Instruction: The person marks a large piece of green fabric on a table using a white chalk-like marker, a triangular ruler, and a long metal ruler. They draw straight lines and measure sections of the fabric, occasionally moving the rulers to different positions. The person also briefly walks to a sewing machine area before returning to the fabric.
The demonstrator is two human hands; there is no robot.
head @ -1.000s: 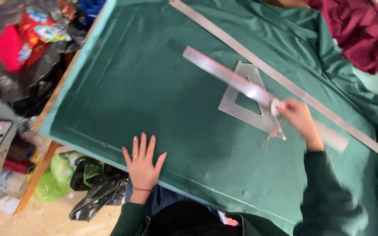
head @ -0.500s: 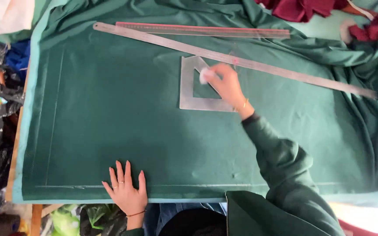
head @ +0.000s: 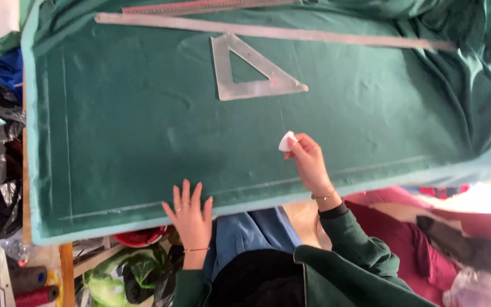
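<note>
The right hand (head: 308, 159) pinches a small white wedge of tailor's chalk (head: 286, 141) between thumb and fingertips, its tip resting on the dark green cloth (head: 143, 125) spread over the counter. A thin chalk line runs from the chalk toward 12 o'clock, up to the clear plastic triangular set square (head: 240, 74) lying flat on the cloth, well apart from the hand. Beyond the set square at 12 o'clock lies a long metal straightedge (head: 268, 31), and past it a reddish ruler (head: 200, 8) near the cloth's far edge. The left hand (head: 190, 215) lies at 8 o'clock from the chalk, palm down, fingers spread apart, pressing the cloth at the near counter edge and holding nothing. Faint chalk lines run along the cloth's near and left borders.
</note>
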